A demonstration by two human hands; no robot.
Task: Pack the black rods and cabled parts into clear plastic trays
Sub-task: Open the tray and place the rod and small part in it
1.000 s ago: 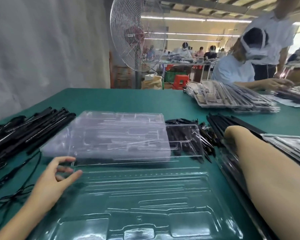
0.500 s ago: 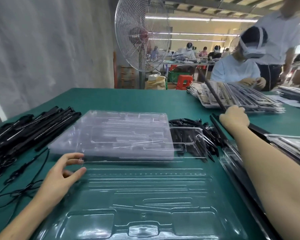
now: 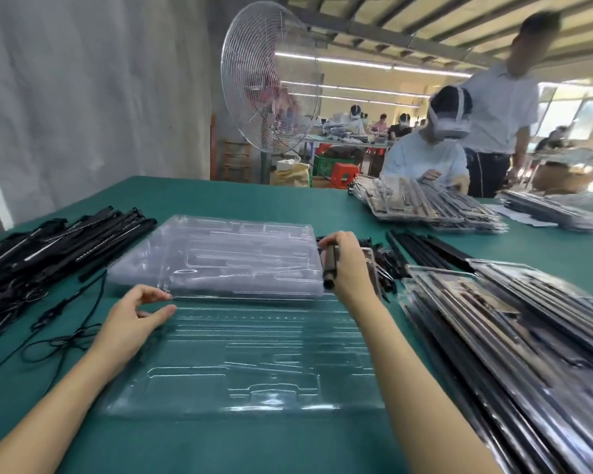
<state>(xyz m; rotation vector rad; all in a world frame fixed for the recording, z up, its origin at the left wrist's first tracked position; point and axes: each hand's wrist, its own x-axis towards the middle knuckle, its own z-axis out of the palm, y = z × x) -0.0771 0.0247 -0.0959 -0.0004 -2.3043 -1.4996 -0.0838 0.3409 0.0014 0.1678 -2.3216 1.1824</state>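
Observation:
A clear plastic tray [image 3: 254,354] lies flat on the green table in front of me, its moulded slots bare. Behind it stands a stack of clear trays [image 3: 220,254]. My right hand [image 3: 351,268] grips a black rod [image 3: 330,268], end pointing toward me, over the right rear corner of the near tray. My left hand [image 3: 131,319] rests at the tray's left rear corner, thumb and fingers apart and loosely curved. A bundle of black rods and cabled parts [image 3: 48,248] lies at the left. More black rods [image 3: 428,248] lie at the right.
Filled trays [image 3: 528,330] are piled at the right near edge, more filled trays [image 3: 425,206] at the far side. Loose black cables [image 3: 55,333] trail at the left. Small black parts [image 3: 384,265] lie behind my right hand. Two people work across the table beside a standing fan [image 3: 271,83].
My right hand has drawn back from the rods at the right, bringing one black rod over the near tray. The left hand stays at the tray's left corner.

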